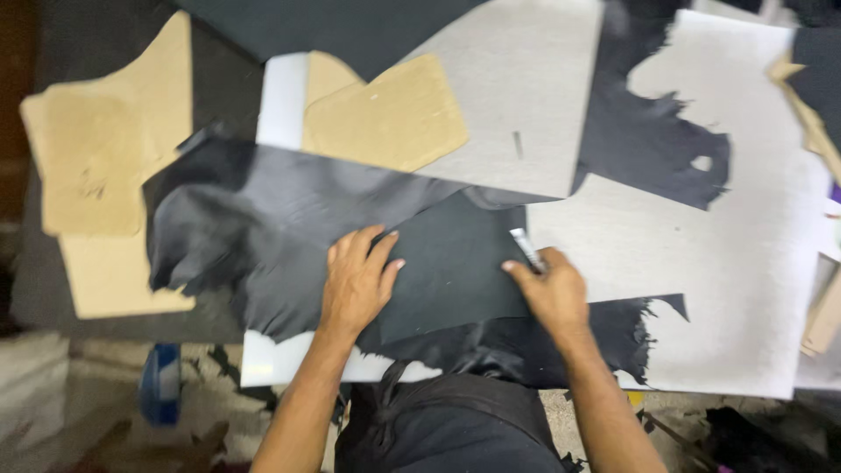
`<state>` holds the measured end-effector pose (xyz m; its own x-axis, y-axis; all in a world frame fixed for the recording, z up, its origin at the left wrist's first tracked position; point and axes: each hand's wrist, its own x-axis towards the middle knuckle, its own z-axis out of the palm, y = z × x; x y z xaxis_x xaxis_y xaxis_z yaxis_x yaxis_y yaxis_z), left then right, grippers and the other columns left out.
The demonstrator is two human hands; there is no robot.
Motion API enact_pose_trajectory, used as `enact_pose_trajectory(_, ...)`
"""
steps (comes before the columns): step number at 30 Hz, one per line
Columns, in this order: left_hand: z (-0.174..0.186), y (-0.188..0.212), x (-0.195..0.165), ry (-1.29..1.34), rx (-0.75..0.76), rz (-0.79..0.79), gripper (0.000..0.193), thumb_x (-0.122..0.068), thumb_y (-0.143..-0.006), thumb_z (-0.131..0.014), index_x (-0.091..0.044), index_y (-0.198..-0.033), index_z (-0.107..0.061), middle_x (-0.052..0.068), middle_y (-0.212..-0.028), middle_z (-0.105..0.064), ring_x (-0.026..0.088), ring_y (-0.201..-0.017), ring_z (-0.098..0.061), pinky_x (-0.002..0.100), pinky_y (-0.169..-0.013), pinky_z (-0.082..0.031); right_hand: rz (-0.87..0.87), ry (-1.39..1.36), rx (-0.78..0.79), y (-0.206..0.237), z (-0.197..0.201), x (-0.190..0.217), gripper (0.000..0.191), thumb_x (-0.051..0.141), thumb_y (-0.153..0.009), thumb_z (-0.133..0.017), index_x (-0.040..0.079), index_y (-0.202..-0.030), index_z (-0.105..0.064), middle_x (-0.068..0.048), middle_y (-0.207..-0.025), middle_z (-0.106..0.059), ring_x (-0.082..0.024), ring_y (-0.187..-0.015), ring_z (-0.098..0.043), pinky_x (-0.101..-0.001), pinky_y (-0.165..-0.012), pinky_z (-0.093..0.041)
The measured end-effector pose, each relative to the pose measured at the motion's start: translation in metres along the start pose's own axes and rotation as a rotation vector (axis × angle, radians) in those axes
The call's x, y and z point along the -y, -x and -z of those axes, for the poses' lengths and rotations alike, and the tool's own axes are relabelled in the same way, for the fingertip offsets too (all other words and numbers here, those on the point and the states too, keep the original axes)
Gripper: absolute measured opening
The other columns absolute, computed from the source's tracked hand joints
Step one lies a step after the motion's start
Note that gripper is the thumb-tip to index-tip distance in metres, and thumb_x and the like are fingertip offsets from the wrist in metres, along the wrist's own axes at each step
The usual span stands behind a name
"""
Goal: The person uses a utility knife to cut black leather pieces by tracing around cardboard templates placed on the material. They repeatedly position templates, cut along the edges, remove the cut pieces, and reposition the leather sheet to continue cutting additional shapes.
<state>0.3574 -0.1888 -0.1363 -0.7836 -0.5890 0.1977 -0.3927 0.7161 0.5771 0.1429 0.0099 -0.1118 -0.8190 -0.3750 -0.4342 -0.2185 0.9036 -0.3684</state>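
Across the grey tabletop, the left hand lies flat, fingers spread, pinning a dark template on black leather, while the right hand clamps a marker at its edge.

Your left hand lies flat, fingers spread; your right hand is curled closed, forefinger extended, both forearms reaching forward.

The surface is a pale grey board. Directly on it lies a large sheet of black leather — to the sheet's right a ragged black scrap, above it a tan cardboard template, to its left more tan templates.
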Motion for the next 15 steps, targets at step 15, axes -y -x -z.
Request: enact_pose_trajectory(15,-0.014,-0.014,-0.023,-0.271,0.062,0.108,0.045,-0.027,-0.086,-0.07,-0.011,-0.128,-0.068,0.012,-0.14,-0.057,0.033,-0.122,-0.053,0.048,-0.101,-0.041,0.175,-0.13,-0.435,-0.046,0.162,-0.114,0.017,0.019,-0.09,-0.075,0.01,-0.104,-0.078,-0.014,-0.066,-0.066,-0.026,-0.056,-0.063,-0.0384,-0.057,-0.049)
